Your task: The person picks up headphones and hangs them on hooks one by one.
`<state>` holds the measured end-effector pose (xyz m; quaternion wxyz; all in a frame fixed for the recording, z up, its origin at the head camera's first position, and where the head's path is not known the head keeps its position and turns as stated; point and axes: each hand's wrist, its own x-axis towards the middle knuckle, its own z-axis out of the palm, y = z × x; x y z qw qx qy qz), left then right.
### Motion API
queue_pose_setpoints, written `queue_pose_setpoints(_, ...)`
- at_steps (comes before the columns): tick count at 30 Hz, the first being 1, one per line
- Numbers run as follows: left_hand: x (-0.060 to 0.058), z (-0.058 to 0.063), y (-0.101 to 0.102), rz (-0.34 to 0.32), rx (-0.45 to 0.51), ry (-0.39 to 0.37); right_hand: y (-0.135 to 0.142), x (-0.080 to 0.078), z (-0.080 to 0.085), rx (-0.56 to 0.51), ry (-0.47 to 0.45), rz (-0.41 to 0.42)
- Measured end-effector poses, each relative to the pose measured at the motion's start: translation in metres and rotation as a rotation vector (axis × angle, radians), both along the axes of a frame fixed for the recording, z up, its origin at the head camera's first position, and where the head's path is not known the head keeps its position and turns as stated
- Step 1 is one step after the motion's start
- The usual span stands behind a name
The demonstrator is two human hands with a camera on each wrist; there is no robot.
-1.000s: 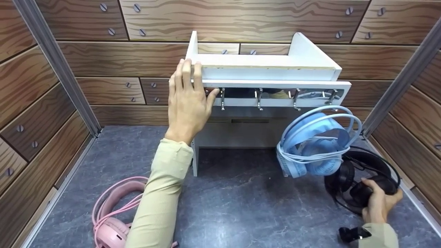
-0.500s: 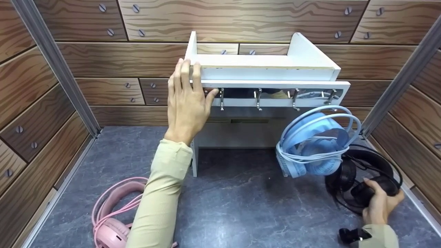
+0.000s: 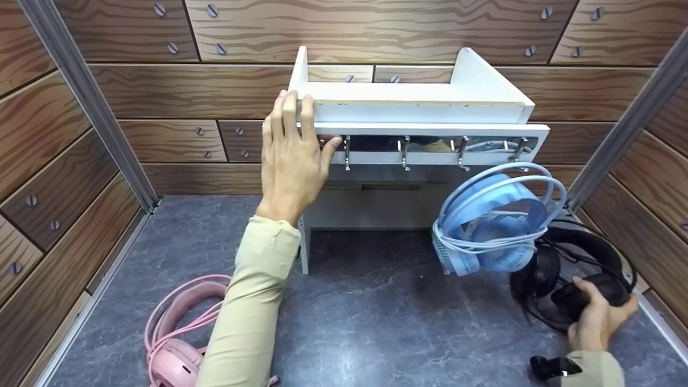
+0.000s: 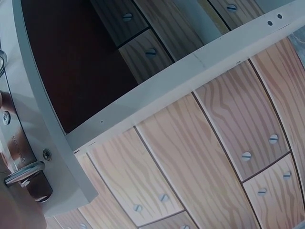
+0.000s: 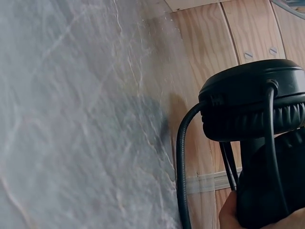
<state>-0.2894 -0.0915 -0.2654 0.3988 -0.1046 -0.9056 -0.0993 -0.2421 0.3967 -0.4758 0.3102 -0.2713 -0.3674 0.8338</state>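
My right hand (image 3: 596, 322) grips one ear cup of black over-ear headphones (image 3: 542, 271), low at the right of the head view. Their cable loops out past the ear cups in the right wrist view, with fingertips (image 5: 229, 212) at the lower cup. Over the left front corner of a white shelf unit (image 3: 414, 114) lies my left hand (image 3: 293, 161), fingers straight and thumb out beside the leftmost hook. Light-blue headphones (image 3: 497, 196), their cable wound around them, hang at the right end of the row of metal hooks (image 3: 406, 153), overlapping the black pair in this view.
Pink headphones (image 3: 174, 359) lie on the grey marbled floor (image 3: 355, 328) at left, partly hidden by my left forearm. Wood-patterned panels (image 3: 193, 91) enclose the back and sides. The right wall stands close beside my right hand.
My right hand has shifted slightly right with the black headphones, which stand a little farther from the blue pair. The left hand keeps its place on the shelf.
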Motion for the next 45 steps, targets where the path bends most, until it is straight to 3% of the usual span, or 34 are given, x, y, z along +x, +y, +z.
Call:
queue_pose_setpoints(9,0.000,-0.001,-0.001,-0.003,-0.008,0.013,0.000,0.005,0.004,-0.008,0.027,0.005)
queue_pose_setpoints(33,-0.001,0.001,-0.001,0.004,-0.009,-0.038,-0.002,0.012,0.011,-0.037,0.076,0.006)
queue_pose_setpoints(45,-0.001,0.000,0.000,-0.002,-0.012,-0.006,-0.006,0.015,0.009,-0.122,0.234,-0.050)
